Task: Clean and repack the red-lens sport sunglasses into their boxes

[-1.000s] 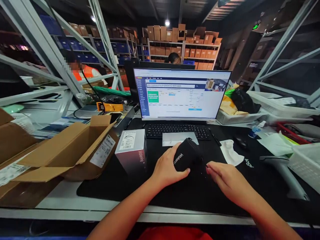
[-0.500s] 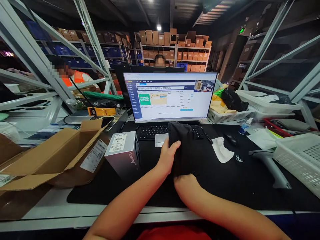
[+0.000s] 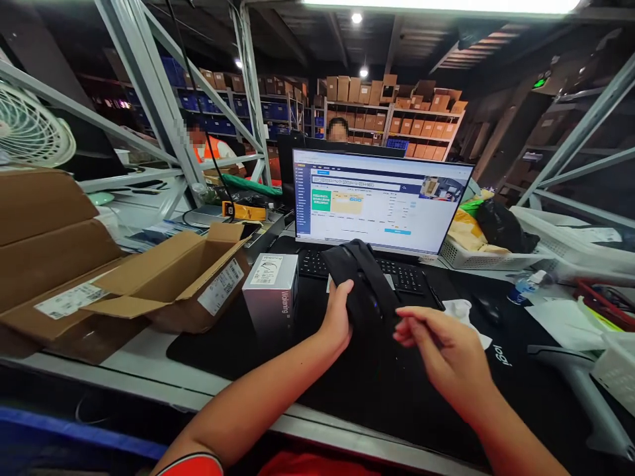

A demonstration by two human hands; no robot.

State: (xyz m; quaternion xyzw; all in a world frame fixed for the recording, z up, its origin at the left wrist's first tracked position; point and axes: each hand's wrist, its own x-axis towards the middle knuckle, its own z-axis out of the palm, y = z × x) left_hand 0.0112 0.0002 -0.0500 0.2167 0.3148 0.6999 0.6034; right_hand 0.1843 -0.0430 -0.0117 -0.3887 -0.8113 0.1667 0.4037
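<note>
My left hand (image 3: 340, 314) is wrapped round a soft black fabric item (image 3: 354, 268), its thumb pressed on the near face. A wide black band or flap (image 3: 380, 287) slants across that item toward the right. At the band's lower right end is my right hand (image 3: 444, 340), its fingers bent and drawn together. Whether they pinch the black cloth is hard to make out. Left of the hands, a silver-grey printed box (image 3: 272, 291) with a white label stands upright on the black desk mat (image 3: 342, 403).
An open cardboard carton (image 3: 198, 277) stands at left. Behind the hands are a keyboard (image 3: 409, 277) and a lit monitor (image 3: 367, 205). To the right lie crumpled white paper (image 3: 459, 309), a mouse (image 3: 489, 309), a scanner (image 3: 590, 390) and a spray bottle (image 3: 526, 287). Two people are farther back.
My right hand has come away from the lower end of the black item and moved right. The item now leans, with a band showing across it. The view has turned left.
</note>
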